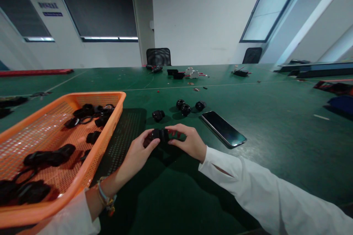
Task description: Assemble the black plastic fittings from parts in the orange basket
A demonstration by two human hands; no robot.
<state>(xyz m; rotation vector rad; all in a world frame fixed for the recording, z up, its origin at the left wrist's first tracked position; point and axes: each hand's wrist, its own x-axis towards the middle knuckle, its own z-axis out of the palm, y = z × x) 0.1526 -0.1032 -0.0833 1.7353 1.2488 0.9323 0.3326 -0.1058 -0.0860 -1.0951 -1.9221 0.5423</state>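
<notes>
The stubby black part (160, 134), dark and banded with ring-like ridges, lies sideways over the green table (275, 125); the left hand (141, 149) pinches one end, the right hand (191, 140) the other, fingers partly curled.

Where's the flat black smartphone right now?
Head view, right of centre: the flat black smartphone lies on the green table, right of the white-sleeved right hand.
</notes>
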